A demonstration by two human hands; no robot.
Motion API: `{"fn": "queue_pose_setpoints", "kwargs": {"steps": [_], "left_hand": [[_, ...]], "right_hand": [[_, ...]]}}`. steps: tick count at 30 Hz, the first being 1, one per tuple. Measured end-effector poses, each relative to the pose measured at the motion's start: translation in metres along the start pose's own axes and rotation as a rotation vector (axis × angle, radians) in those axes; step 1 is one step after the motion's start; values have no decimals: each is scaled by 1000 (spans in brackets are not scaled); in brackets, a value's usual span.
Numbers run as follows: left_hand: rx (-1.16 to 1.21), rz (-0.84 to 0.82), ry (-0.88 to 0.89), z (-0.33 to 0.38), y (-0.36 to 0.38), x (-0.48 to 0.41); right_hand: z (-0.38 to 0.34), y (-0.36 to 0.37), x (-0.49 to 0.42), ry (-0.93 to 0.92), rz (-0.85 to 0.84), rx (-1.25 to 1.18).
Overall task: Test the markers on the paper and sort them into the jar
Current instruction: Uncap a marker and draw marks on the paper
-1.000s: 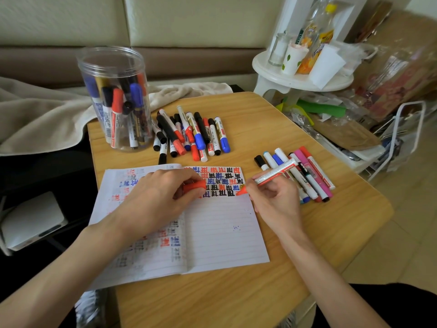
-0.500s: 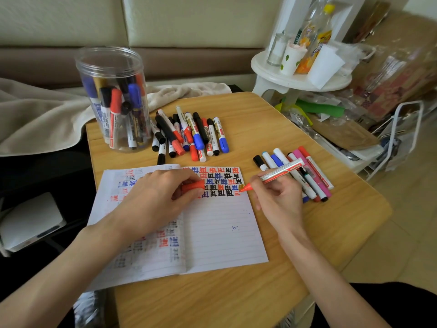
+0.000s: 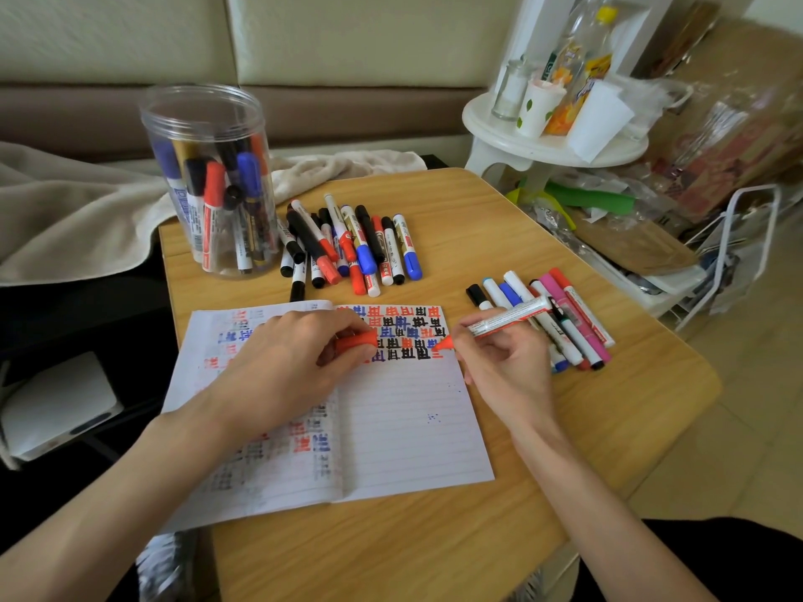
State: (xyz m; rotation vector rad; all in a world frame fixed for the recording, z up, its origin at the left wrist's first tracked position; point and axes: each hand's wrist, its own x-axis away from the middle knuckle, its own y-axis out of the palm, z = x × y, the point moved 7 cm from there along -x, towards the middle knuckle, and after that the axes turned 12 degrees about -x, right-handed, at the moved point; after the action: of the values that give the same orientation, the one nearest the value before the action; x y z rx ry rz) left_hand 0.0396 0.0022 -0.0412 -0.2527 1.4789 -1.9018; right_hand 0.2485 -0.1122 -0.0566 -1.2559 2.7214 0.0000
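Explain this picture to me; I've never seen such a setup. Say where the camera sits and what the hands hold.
No machine here: a person wears a camera on the head, so the one picture looks down at their own hands. On the wooden table lies an open lined notebook with red, blue and black test marks across its top. The right hand grips an uncapped red marker, tip at the page's right edge. The left hand rests on the notebook and holds the red cap. Behind stands a clear jar with markers inside, a loose pile of markers beside it; another row of markers lies by the right hand.
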Motion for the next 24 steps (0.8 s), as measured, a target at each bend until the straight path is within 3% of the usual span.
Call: {"fn": "queue_pose_setpoints", "kwargs": {"steps": [10,24], "left_hand": [[-4,-5,-2,0,0,-1],[-6,-18,-14,-1,1,-1]], "right_hand": [[-2,1,1,-6,-13,89],[-6,1,2,-14,-2,26]]}}
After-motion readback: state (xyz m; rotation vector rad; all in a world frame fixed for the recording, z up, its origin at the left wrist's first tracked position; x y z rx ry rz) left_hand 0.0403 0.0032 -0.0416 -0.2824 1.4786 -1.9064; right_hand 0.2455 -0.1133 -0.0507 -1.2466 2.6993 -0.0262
